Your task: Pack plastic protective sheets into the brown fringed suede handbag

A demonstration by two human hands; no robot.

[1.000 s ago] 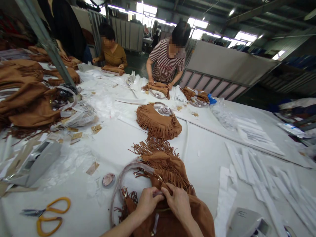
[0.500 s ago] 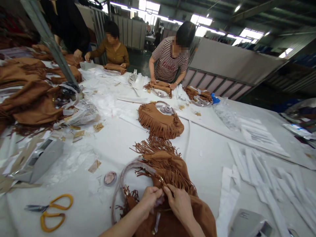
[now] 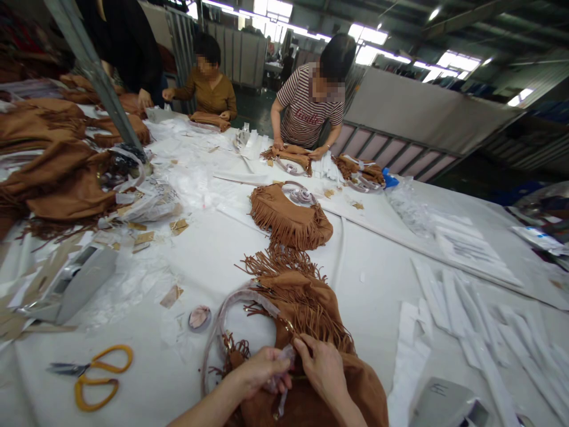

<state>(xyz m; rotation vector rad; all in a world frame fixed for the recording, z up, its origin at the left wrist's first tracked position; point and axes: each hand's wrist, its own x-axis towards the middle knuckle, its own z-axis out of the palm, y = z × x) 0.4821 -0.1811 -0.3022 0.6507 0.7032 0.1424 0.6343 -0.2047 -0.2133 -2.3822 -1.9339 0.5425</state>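
A brown fringed handbag [image 3: 360,385] lies on the table right in front of me. Its looped strap [image 3: 217,332], wrapped in pale film, curves out to the left. My left hand [image 3: 264,373] is closed around a crumpled piece of clear plastic film [image 3: 287,354] over the bag's opening. Close beside it, my right hand [image 3: 326,370] pinches the bag's edge near the gold strap fitting; its fingertips partly hide the spot. A short clear strip [image 3: 282,403] hangs below my left hand.
Yellow-handled scissors [image 3: 93,373] lie at the left, by a grey tape dispenser [image 3: 84,284] and a small round object [image 3: 200,318]. Another fringed bag [image 3: 288,213] lies ahead. White strips [image 3: 471,332] cover the right side. Co-workers [image 3: 306,107] handle bags across the table.
My left hand has drawn slightly left and turned, with more of the plastic film showing in it. My right hand has stayed nearly in place at the bag's edge.
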